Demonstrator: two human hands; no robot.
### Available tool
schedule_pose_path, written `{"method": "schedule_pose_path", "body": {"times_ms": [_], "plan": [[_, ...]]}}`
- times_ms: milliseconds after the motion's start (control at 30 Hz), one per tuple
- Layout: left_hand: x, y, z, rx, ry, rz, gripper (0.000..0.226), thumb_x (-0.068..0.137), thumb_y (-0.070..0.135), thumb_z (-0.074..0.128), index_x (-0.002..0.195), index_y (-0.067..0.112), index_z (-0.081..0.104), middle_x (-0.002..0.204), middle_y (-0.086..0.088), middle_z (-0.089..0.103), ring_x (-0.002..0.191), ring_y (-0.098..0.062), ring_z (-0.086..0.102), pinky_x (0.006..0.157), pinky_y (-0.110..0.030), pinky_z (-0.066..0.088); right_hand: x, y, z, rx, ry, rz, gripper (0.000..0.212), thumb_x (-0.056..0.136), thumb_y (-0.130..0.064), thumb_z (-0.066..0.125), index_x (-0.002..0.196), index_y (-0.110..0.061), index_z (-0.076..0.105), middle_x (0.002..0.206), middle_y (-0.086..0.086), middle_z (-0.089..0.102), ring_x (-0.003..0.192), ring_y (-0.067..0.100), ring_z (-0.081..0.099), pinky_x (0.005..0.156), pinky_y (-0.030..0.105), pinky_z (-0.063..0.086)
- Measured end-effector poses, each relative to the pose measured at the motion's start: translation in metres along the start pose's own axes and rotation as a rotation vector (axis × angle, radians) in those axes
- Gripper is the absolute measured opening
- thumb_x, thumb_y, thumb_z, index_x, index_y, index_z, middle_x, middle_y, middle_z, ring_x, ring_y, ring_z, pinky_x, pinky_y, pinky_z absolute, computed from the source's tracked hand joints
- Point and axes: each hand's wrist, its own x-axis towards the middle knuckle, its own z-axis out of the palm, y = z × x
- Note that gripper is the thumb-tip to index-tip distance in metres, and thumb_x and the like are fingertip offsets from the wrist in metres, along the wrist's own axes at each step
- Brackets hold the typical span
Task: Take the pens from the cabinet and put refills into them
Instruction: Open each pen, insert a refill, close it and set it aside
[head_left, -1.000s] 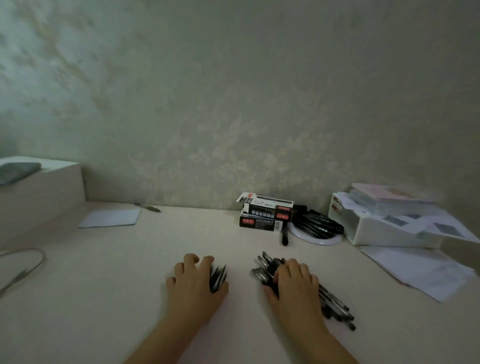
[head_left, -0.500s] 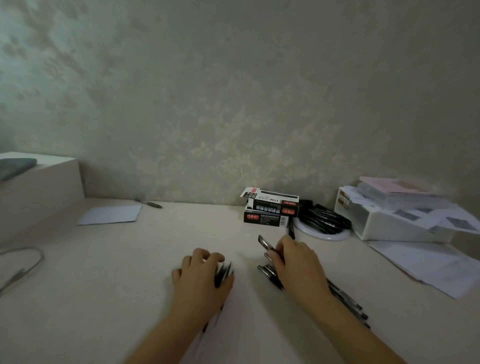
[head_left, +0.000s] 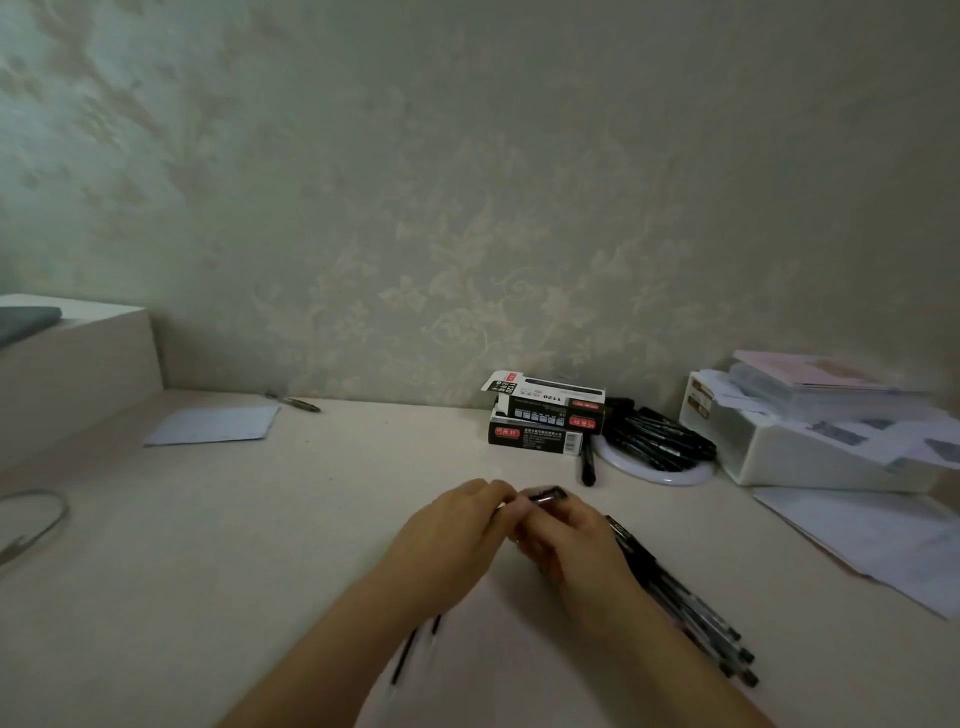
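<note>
The right hand hides most of the pen it holds; the pile of pens is partly covered; box print is unreadable.

The room is dim and a bit green, the hands look blurry, and the desk edges bend at the sides.

Dark pen pinched; pens piled beside
</note>
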Motion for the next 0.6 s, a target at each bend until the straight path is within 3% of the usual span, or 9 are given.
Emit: {"method": "schedule_pose_path", "body": {"times_ms": [100,167,367,600], "plan": [[-0.007,-0.01,0.001,0.173,-0.03,0.041,0.034,0.101,0.046,0.027,0.118,0.029,0.051,0.105,0.008,0.058,0.093,-0.013,0.057,0.079,-0.035,0.049,-0.001,0.001,-0.006,0.004,-0.026,0.007,0.017,0.095,-0.027,0.061,0.09,-0.012,0.069,0.069,0.005,0.06,0.058,0.014,0.055,0.06,0.027,0.047],[-0.008,-0.014,0.002,0.213,-0.043,0.04,0.03,0.102,0.042,0.029,0.116,0.027,0.05,0.104,0.006,0.055,0.092,-0.017,0.058,0.078,-0.039,0.048,-0.001,0.003,-0.007,-0.013,-0.022,-0.029,0.015,0.095,-0.024,0.061,0.09,-0.011,0.066,0.073,0.01,0.064,0.058,0.016,0.056,0.056,0.024,0.047],[-0.011,-0.024,0.009,0.147,-0.038,0.041,0.022,0.102,0.026,0.033,0.116,0.024,0.05,0.107,0.007,0.054,0.091,-0.012,0.053,0.081,-0.034,0.046,0.002,0.015,-0.001,-0.224,-0.042,-0.167,0.009,0.095,-0.006,0.06,0.099,-0.01,0.067,0.083,0.011,0.073,0.072,0.02,0.071,0.069,0.025,0.057],[-0.014,-0.029,0.02,0.086,-0.025,0.011,0.02,0.102,0.038,0.032,0.096,0.029,0.049,0.09,0.013,0.054,0.079,-0.007,0.052,0.071,-0.025,0.043,0.002,0.028,-0.004,-0.278,-0.043,-0.258,0.011,0.094,-0.013,0.062,0.091,-0.021,0.069,0.079,0.005,0.071,0.069,0.017,0.067,0.069,0.025,0.055]]}}
